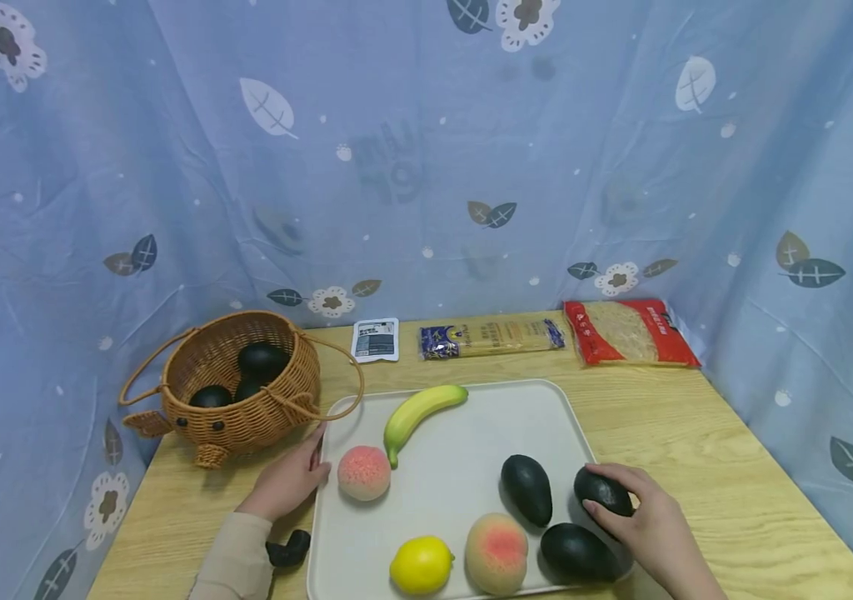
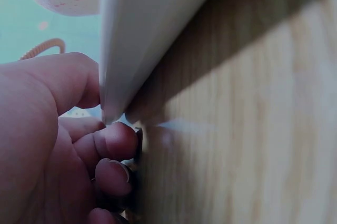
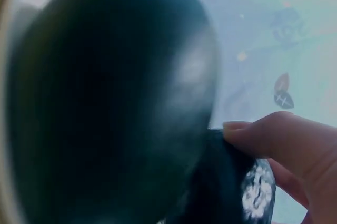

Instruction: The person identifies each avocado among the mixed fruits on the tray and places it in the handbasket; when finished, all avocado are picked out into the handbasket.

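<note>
At the tray's right edge my right hand (image 1: 647,521) holds a dark avocado (image 1: 603,490) between thumb and fingers. Another avocado (image 1: 579,552) lies just below it and looms large and blurred in the right wrist view; a third avocado (image 1: 527,490) lies to its left. My left hand (image 1: 287,482) grips the left rim of the white tray (image 1: 441,483), thumb at the rim and fingers curled beside it in the left wrist view. Near that hand lies a pink peach (image 1: 364,473). A banana (image 1: 419,417), a lemon (image 1: 422,565) and a larger peach (image 1: 497,553) also lie on the tray.
A wicker basket (image 1: 261,421) with several avocados stands at the left, one handle reaching over the tray's corner. Along the curtain (image 1: 426,167) lie a small white packet (image 1: 376,340), a noodle pack (image 1: 492,337) and a red bag (image 1: 629,333). A black object (image 1: 289,550) sits by the left sleeve.
</note>
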`<state>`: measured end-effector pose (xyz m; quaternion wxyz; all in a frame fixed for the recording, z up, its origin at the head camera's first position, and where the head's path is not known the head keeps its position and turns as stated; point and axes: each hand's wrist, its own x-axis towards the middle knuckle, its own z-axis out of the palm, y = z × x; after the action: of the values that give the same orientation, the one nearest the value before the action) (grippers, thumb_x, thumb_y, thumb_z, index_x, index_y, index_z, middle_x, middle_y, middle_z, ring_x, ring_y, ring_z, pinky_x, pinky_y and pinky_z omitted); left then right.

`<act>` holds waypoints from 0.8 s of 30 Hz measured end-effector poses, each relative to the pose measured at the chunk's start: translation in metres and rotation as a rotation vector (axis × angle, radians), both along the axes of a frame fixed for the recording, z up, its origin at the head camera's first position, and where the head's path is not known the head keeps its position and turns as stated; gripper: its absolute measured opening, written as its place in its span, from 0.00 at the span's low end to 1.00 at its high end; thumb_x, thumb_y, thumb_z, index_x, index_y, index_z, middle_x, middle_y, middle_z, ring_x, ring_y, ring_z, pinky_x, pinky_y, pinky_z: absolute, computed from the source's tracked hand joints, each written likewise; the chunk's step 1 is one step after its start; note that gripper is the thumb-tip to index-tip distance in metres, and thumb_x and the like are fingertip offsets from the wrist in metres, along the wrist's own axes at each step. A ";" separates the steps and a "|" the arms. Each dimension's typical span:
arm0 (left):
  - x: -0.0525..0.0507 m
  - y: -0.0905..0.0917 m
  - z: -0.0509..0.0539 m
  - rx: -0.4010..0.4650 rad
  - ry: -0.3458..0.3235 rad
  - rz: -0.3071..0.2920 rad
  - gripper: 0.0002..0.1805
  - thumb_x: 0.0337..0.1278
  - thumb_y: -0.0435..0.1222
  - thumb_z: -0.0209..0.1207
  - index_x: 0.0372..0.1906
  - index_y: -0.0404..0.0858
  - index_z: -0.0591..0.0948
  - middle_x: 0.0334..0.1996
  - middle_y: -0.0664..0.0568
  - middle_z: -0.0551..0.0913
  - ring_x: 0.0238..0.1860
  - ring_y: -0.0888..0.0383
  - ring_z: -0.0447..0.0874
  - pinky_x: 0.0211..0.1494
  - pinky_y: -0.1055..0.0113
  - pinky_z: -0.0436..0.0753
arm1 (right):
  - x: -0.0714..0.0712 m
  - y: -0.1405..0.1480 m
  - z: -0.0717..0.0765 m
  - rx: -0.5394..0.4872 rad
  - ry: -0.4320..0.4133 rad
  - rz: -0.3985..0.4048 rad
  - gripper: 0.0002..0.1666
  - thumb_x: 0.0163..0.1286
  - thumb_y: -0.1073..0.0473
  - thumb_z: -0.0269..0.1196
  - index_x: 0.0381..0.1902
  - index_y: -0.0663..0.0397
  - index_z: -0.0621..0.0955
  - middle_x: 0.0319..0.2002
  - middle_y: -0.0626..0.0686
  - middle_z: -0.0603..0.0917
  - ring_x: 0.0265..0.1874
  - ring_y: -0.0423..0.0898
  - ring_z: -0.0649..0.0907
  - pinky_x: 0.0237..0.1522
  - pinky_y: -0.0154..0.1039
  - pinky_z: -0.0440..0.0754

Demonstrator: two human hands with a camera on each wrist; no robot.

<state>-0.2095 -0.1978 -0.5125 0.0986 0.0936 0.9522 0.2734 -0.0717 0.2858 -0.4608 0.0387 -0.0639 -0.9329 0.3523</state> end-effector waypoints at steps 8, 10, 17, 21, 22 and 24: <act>0.001 -0.001 0.001 0.005 -0.005 0.012 0.41 0.73 0.41 0.61 0.83 0.35 0.58 0.29 0.52 0.70 0.33 0.54 0.71 0.38 0.57 0.69 | -0.025 -0.032 0.036 -0.057 0.125 0.119 0.29 0.61 0.57 0.80 0.61 0.49 0.86 0.57 0.59 0.82 0.52 0.56 0.83 0.46 0.50 0.86; 0.002 0.000 0.000 0.003 0.002 0.007 0.41 0.73 0.41 0.61 0.83 0.35 0.59 0.30 0.52 0.72 0.34 0.55 0.72 0.39 0.56 0.72 | -0.032 -0.043 0.046 -0.066 0.151 0.157 0.28 0.62 0.58 0.79 0.61 0.48 0.86 0.57 0.56 0.83 0.52 0.54 0.83 0.46 0.48 0.86; 0.004 0.001 0.004 -0.007 0.014 0.000 0.40 0.73 0.41 0.61 0.82 0.34 0.60 0.33 0.52 0.75 0.39 0.54 0.75 0.44 0.54 0.75 | -0.055 -0.083 0.072 -0.063 0.246 0.297 0.29 0.63 0.58 0.79 0.62 0.45 0.85 0.58 0.51 0.83 0.56 0.53 0.82 0.49 0.47 0.86; 0.003 0.002 0.006 0.015 0.010 0.007 0.39 0.73 0.40 0.61 0.82 0.33 0.61 0.29 0.53 0.70 0.32 0.55 0.70 0.37 0.58 0.69 | -0.070 -0.106 0.085 -0.096 0.298 0.386 0.28 0.64 0.58 0.78 0.62 0.46 0.85 0.61 0.53 0.82 0.57 0.55 0.83 0.44 0.40 0.87; 0.003 0.003 0.005 0.019 0.009 0.008 0.39 0.73 0.40 0.61 0.82 0.33 0.61 0.29 0.53 0.70 0.31 0.56 0.69 0.35 0.58 0.68 | -0.074 -0.112 0.088 -0.119 0.295 0.405 0.28 0.65 0.58 0.77 0.62 0.46 0.85 0.61 0.53 0.81 0.56 0.55 0.83 0.42 0.38 0.87; 0.003 0.003 0.004 0.028 0.004 0.008 0.39 0.73 0.40 0.61 0.82 0.33 0.60 0.29 0.53 0.69 0.28 0.56 0.67 0.34 0.59 0.66 | -0.081 -0.124 0.094 -0.165 0.280 0.441 0.28 0.65 0.59 0.77 0.63 0.46 0.84 0.62 0.53 0.81 0.55 0.55 0.84 0.42 0.37 0.87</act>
<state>-0.2063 -0.1945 -0.5081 0.0941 0.0917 0.9489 0.2868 -0.1530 0.1616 -0.3671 0.0843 0.1872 -0.8779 0.4326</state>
